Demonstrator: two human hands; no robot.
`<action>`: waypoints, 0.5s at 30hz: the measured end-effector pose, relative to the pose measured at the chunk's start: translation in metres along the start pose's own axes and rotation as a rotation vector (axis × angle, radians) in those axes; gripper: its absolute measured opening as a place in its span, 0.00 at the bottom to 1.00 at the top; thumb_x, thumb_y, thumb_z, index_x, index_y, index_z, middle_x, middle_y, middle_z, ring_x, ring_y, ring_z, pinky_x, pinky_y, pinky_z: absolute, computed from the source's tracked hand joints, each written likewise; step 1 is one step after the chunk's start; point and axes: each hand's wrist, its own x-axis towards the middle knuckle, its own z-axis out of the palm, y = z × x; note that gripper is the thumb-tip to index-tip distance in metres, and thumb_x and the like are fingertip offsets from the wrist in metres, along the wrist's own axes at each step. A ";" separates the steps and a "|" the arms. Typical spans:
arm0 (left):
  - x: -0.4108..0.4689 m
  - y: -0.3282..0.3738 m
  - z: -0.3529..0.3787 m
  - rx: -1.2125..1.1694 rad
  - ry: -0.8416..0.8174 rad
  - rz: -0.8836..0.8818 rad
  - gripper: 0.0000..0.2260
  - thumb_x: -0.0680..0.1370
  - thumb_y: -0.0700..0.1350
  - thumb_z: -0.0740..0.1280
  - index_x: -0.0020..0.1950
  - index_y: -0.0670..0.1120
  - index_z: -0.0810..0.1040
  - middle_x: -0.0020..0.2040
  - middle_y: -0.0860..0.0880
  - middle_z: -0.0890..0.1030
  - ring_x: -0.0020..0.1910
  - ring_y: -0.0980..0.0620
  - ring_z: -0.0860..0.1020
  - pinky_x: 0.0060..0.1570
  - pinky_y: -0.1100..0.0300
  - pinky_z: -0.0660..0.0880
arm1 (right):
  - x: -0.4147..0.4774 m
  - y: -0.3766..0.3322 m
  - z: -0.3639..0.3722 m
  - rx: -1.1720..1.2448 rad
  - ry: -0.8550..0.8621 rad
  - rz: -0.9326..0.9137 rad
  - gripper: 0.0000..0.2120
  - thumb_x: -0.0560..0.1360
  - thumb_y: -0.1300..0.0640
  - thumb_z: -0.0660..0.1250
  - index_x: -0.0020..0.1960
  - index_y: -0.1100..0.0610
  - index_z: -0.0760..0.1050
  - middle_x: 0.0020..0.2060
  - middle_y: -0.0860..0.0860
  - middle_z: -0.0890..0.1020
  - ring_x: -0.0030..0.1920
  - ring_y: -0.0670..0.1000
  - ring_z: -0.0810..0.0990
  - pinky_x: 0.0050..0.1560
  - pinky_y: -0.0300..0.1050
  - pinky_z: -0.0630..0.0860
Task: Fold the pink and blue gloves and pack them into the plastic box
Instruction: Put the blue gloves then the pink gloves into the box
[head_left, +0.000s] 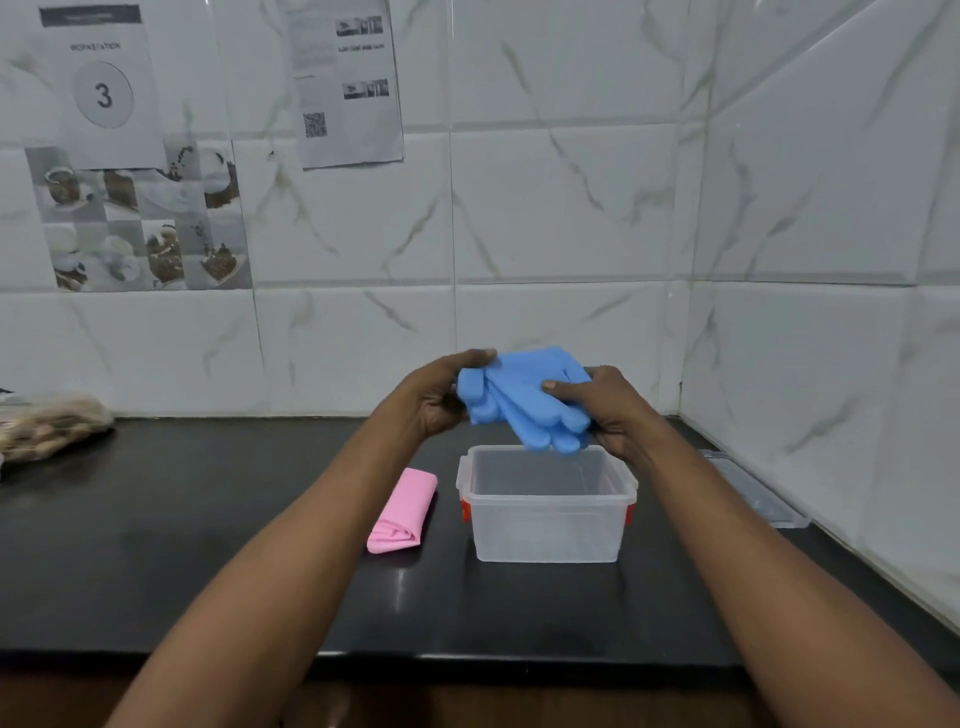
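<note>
Both hands are up: the left hand (441, 397) grips one end of the blue gloves (519, 402) and the right hand (618, 410) pinches the other, just above the open plastic box (545, 530). It looks empty. The pink gloves (402, 512) lie folded on the desk (208, 519) beside it, so packing both seems left.

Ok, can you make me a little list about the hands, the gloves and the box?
left hand: grips the blue gloves at their left side
right hand: pinches the same gloves, thumb on top
blue gloves: held in the air over the plastic box, fingers hanging toward it
pink gloves: folded, lying on the countertop left of the plastic box
plastic box: open, clear, red clips, looks empty
lid: on the countertop to the right, by the wall
</note>
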 end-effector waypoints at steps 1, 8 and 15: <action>0.002 -0.009 0.004 -0.081 0.007 -0.032 0.17 0.75 0.43 0.72 0.59 0.36 0.78 0.55 0.37 0.82 0.48 0.42 0.84 0.47 0.46 0.82 | 0.001 0.002 -0.002 -0.031 0.060 0.057 0.17 0.71 0.60 0.74 0.56 0.68 0.77 0.44 0.60 0.85 0.41 0.54 0.85 0.36 0.44 0.79; 0.017 -0.046 0.017 0.281 0.179 -0.097 0.18 0.74 0.29 0.68 0.63 0.34 0.73 0.60 0.36 0.79 0.47 0.43 0.81 0.39 0.47 0.80 | -0.002 0.004 -0.016 -0.208 0.026 0.300 0.15 0.74 0.53 0.71 0.52 0.64 0.74 0.45 0.58 0.81 0.44 0.54 0.81 0.37 0.48 0.80; 0.020 -0.049 0.009 0.470 0.152 -0.285 0.13 0.76 0.30 0.67 0.59 0.36 0.73 0.53 0.40 0.78 0.47 0.46 0.80 0.51 0.48 0.78 | 0.000 0.006 -0.013 -0.427 0.051 0.319 0.08 0.74 0.70 0.56 0.39 0.63 0.71 0.33 0.59 0.76 0.29 0.54 0.75 0.26 0.42 0.75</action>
